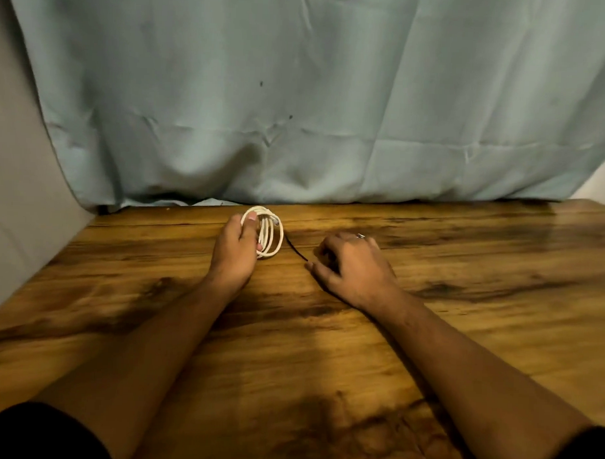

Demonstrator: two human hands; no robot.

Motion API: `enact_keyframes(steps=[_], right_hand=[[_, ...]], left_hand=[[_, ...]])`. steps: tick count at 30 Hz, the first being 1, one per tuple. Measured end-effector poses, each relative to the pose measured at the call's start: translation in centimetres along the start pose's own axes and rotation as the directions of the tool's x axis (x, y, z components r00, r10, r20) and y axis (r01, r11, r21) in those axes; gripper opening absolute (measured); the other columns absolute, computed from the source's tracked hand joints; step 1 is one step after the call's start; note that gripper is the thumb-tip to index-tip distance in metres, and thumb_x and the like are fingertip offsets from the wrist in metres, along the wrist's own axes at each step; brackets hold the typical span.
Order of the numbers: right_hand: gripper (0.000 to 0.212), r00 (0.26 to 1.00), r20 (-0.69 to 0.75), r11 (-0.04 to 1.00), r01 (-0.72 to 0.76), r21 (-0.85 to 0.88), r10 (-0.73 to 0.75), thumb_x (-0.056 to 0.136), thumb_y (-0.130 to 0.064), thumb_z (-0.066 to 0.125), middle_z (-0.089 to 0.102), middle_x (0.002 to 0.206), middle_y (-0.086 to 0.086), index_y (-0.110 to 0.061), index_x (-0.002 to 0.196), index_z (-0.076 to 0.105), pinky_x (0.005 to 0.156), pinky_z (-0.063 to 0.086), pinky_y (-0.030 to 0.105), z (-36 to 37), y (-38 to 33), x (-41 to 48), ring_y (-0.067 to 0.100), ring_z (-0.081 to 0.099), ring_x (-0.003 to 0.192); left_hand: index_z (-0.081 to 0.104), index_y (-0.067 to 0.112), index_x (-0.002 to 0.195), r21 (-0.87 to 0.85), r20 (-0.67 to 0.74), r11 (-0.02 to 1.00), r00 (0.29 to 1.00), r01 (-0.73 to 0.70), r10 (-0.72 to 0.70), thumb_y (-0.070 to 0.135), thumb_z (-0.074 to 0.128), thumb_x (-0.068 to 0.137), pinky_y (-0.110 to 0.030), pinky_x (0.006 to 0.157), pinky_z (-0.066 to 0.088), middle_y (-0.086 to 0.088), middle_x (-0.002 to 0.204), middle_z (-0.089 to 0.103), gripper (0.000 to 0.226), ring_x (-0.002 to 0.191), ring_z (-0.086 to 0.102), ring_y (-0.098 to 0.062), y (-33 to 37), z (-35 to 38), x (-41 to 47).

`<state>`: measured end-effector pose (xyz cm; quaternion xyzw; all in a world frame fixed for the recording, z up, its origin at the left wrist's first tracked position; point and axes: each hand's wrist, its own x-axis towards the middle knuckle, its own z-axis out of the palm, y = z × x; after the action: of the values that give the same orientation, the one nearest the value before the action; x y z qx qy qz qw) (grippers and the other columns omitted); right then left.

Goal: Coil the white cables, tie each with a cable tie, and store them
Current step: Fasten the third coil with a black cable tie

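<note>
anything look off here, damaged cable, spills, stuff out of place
Nothing much stands out. The white cable coil sits neat in the left hand, and the black cable tie lies on the wooden table by the right hand. Only a few small dark specks mark the blue curtain behind.

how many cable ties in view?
1: a black cable tie lies on the table between the coil in the left hand and the right hand. Others may be hidden under them.
</note>
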<state>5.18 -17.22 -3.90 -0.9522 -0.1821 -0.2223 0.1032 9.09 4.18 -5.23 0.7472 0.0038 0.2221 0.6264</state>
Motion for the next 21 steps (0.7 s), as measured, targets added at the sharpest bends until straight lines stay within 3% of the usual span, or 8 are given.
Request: enact_keyframes(steps=[2, 6, 9, 11, 13, 16, 18, 21], right_hand=[[0.042, 1.0, 0.013, 1.0, 0.025, -0.016, -0.024, 0.091, -0.062, 0.057, 0.068, 0.102, -0.002, -0.026, 0.109, 0.07, 0.088, 0.049, 0.04, 0.3, -0.7, 0.9, 0.023, 0.064, 0.1], [0.024, 1.0, -0.011, 1.0, -0.017, 0.023, 0.017, 0.098, -0.039, 0.059, 0.069, 0.109, 0.004, -0.023, 0.107, 0.073, 0.084, 0.054, 0.04, 1.2, -2.1, 2.2, 0.029, 0.065, 0.1], [0.023, 0.996, -0.04, 0.997, -0.074, 0.03, 0.075, 0.101, -0.034, 0.051, 0.07, 0.107, 0.007, -0.019, 0.107, 0.067, 0.08, 0.056, 0.043, 1.7, -2.1, 2.3, 0.032, 0.067, 0.095], [0.019, 0.991, -0.04, 0.986, -0.122, 0.115, 0.127, 0.101, -0.035, 0.048, 0.072, 0.101, 0.008, -0.021, 0.106, 0.06, 0.077, 0.057, 0.045, 1.6, -1.3, 2.1, 0.033, 0.067, 0.09], [0.011, 0.984, -0.043, 0.94, -0.153, 0.305, 0.174, 0.098, -0.031, 0.052, 0.073, 0.091, 0.0, -0.023, 0.099, 0.06, 0.074, 0.056, 0.041, 1.2, -0.4, 1.7, 0.024, 0.068, 0.084], [0.01, 0.954, 0.072, 0.682, -0.26, 0.683, 0.292, 0.097, -0.012, 0.066, 0.073, 0.075, -0.007, -0.017, 0.09, 0.07, 0.065, 0.054, 0.028, 0.0, -0.2, 1.2, 0.003, 0.064, 0.067], [0.006, 0.925, 0.195, 0.466, -0.336, 0.819, 0.326, 0.096, -0.004, 0.068, 0.073, 0.07, -0.004, -0.008, 0.093, 0.072, 0.058, 0.053, 0.023, -0.8, -0.6, 1.0, 0.003, 0.064, 0.061], [0.011, 0.88, 0.364, 0.058, -0.399, 0.915, 0.306, 0.09, 0.007, 0.07, 0.074, 0.078, 0.011, 0.003, 0.1, 0.07, 0.057, 0.054, 0.026, -1.6, -1.3, 1.0, 0.015, 0.064, 0.062]], left_hand=[[0.062, 0.015, 0.104, 0.017, -0.046, 1.0, 0.999, 0.024, -0.023, 0.042, 0.04, 0.108, -0.041, 0.08, 0.056, -0.009, 0.096, 0.07, 0.035, 0.08, 0.066, -0.02, 0.3, 1.0, 0.0], [0.062, 0.018, 0.109, -0.015, -0.053, 0.998, 0.997, 0.058, -0.059, 0.046, 0.039, 0.108, -0.048, 0.087, 0.059, -0.005, 0.101, 0.07, 0.036, 0.09, 0.069, -0.023, 0.5, 2.1, 0.3], [0.064, 0.024, 0.104, -0.073, -0.037, 0.996, 0.998, 0.052, -0.055, 0.046, 0.041, 0.107, -0.05, 0.09, 0.059, -0.007, 0.104, 0.072, 0.032, 0.094, 0.071, -0.025, 0.1, 1.9, 0.6], [0.064, 0.025, 0.098, -0.09, -0.035, 0.995, 0.998, 0.046, -0.049, 0.045, 0.042, 0.107, -0.051, 0.089, 0.059, -0.01, 0.103, 0.073, 0.03, 0.091, 0.07, -0.024, 0.0, 1.8, 0.8], [0.064, 0.024, 0.098, -0.086, -0.019, 0.995, 0.999, 0.043, -0.045, 0.044, 0.043, 0.108, -0.051, 0.088, 0.058, -0.01, 0.102, 0.073, 0.031, 0.09, 0.07, -0.025, 0.0, 1.9, 1.0], [0.065, 0.026, 0.095, -0.111, 0.021, 0.993, 0.999, 0.028, -0.026, 0.043, 0.043, 0.107, -0.046, 0.085, 0.057, 0.0, 0.097, 0.071, 0.03, 0.084, 0.068, -0.018, -0.2, 2.0, 1.2], [0.064, 0.025, 0.091, -0.115, 0.036, 0.993, 0.999, 0.005, -0.001, 0.041, 0.044, 0.107, -0.042, 0.079, 0.054, 0.004, 0.088, 0.067, 0.031, 0.075, 0.062, -0.014, -0.2, 2.1, 1.3], [0.064, 0.025, 0.089, -0.118, 0.048, 0.993, 0.999, 0.004, 0.002, 0.039, 0.044, 0.108, -0.039, 0.074, 0.051, 0.005, 0.084, 0.064, 0.031, 0.071, 0.059, -0.011, -0.3, 2.2, 1.3]])
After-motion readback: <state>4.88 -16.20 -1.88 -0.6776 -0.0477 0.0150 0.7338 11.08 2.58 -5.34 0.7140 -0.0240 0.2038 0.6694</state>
